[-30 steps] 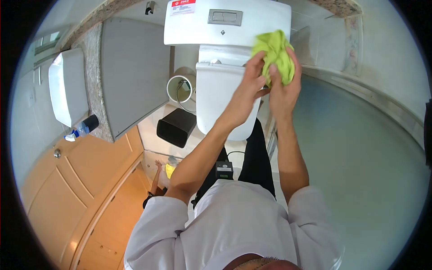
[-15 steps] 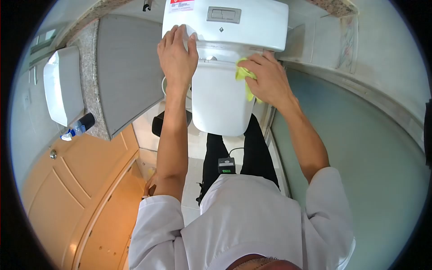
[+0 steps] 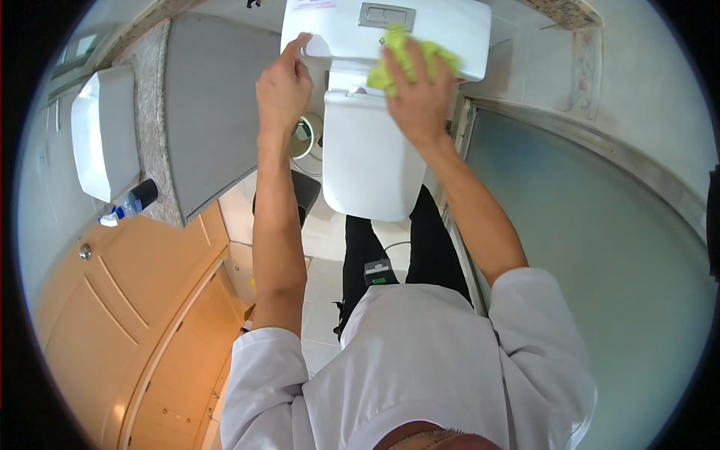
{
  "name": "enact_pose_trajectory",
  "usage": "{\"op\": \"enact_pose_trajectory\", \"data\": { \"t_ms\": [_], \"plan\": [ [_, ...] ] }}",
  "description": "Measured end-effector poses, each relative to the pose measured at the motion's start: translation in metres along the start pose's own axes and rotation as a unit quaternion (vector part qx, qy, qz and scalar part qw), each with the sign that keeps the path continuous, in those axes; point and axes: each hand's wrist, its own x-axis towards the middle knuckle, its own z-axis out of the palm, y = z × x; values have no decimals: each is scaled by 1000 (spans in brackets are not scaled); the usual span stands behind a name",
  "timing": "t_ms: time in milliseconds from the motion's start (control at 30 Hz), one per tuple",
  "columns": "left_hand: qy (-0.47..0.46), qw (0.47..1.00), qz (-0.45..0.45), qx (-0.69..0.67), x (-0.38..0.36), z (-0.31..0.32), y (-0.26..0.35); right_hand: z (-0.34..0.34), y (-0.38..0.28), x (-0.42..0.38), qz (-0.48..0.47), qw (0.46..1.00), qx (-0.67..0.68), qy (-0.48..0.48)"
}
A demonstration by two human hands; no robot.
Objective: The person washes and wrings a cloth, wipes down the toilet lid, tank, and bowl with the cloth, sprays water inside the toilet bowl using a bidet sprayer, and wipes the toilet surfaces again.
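My right hand (image 3: 421, 105) presses a crumpled yellow-green cloth (image 3: 391, 66) against the front of the white toilet tank (image 3: 337, 34), just under the grey flush button (image 3: 385, 15). At the tank's left end is my left hand (image 3: 284, 91), its index finger stretched out to the edge and the thumb apart; the other fingers are partly hidden. No object shows in that hand. Below both hands, the white toilet lid (image 3: 373, 157) is down.
On the left stands a grey cabinet (image 3: 217, 112) with a stone top and white basin (image 3: 105, 135). A spray bottle (image 3: 135, 202) lies near it. A white bucket (image 3: 306, 139) and dark bin (image 3: 304, 191) sit left of the toilet. Frosted glass (image 3: 585, 225) runs along the right.
My right hand and the cloth have moved up and left, from the lid's hinge side to the tank front. My left hand has shifted off the tank's front toward its left edge.
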Motion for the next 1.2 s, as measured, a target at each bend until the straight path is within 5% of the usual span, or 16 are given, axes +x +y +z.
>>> {"op": "enact_pose_trajectory", "data": {
  "t_ms": [67, 133, 267, 400, 433, 500, 600, 667, 733, 800, 833, 900, 967, 1033, 1167, 1200],
  "plan": [
    [-41, 998, -40, -26, -1, 0, -19, 23, -36, 1, -73, 997, 15, -3],
    [100, 947, 107, -284, 6, 24, -68, 51, -68, 23, -108, 994, 13, 21],
    [191, 969, 110, -112, -41, 15, -104, 69, -102, 70, -194, 981, 10, 18],
    [83, 989, -40, -118, -112, 37, -175, 90, -72, 32, -254, 961, -59, 93],
    [58, 991, -53, -108, -132, 49, -198, 87, -48, 4, -263, 963, -52, 27],
    [-36, 987, -123, -94, -175, 69, -236, 81, 4, -60, -123, 974, -107, -157],
    [-118, 973, -170, -105, -227, 115, -305, 50, 58, -117, 259, 962, 13, -88],
    [-128, 966, -179, -132, -253, 143, -334, 102, 117, -147, 654, 755, 34, 37],
    [-170, 956, -198, -131, -259, 160, -352, 105, 90, -113, 646, 639, 390, 147],
    [-175, 951, -204, -152, -259, 169, -362, 173, 97, -98, 593, 603, 459, 272],
    [-174, 946, -213, -171, -258, 174, -366, 174, 36, -57, 604, 557, 445, 355],
    [-172, 947, -203, -179, -260, 180, -381, 216, -26, -44, 561, 569, 479, 363],
    [-168, 950, -185, -187, -256, 185, -394, 255, -113, -30, 571, 661, 413, 259],
    [-168, 942, -198, -212, -258, 185, -403, 264, -162, -24, 414, 805, 390, 168],
    [-148, 943, -193, -228, -260, 173, -417, 240, -126, -35, 342, 875, 317, 130],
    [-143, 939, -205, -234, -260, 172, -420, 238, -90, -49, 299, 906, 214, 208]
  ]
}}
